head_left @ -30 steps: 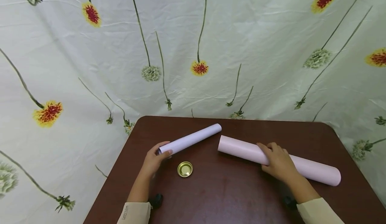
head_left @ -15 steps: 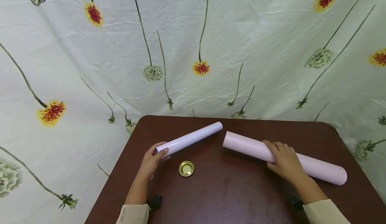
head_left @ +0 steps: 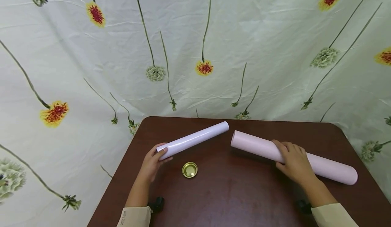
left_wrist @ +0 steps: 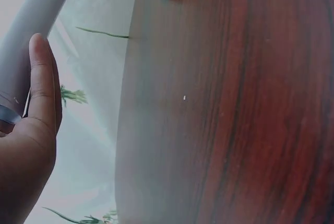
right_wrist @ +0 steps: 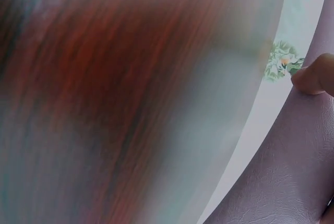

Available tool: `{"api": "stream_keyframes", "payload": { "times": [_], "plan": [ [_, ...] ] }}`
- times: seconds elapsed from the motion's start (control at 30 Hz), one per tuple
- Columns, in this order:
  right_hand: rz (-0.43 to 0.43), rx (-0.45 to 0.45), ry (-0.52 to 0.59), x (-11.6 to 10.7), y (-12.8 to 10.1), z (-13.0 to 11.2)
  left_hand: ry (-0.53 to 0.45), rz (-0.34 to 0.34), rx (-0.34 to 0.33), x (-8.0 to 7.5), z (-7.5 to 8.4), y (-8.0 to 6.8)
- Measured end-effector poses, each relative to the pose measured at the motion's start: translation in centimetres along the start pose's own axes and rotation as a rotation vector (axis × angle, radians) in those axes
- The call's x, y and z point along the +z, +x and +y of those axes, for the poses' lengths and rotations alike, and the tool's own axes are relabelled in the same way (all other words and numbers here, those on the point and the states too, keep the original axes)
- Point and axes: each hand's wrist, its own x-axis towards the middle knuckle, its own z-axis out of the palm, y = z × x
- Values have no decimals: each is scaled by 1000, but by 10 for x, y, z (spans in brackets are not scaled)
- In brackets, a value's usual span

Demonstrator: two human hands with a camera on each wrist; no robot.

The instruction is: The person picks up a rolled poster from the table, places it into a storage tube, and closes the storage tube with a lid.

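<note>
The left hand curls round the near end of a slim white roll, thumb across it, the roll running from the desk's left edge up toward the middle of its far edge. The right hand lies over the middle of a thicker pink roll, fingers bent over it, the roll slanting toward the right edge. A small gold lid sits on the dark wooden desk just beside the left hand.

Pale lilac roll, pink roll, gold lid, dark reddish-brown tabletop, white cloth printed with red-yellow flowers.
</note>
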Motion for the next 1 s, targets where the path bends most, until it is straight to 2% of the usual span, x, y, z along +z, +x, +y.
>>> {"api": "stream_keyframes", "payload": {
  "times": [0.33, 0.77, 1.0],
  "plan": [
    [22, 6, 2, 0, -2, 6, -25, -25, -14, -1, 1, -5],
    [45, -1, -3, 0, -7, 13, -50, -114, -16, -4, -6, -6],
    [41, -1, 1, -3, -8, 13, -38, -131, -8, 1, -5, -10]
  ]
}}
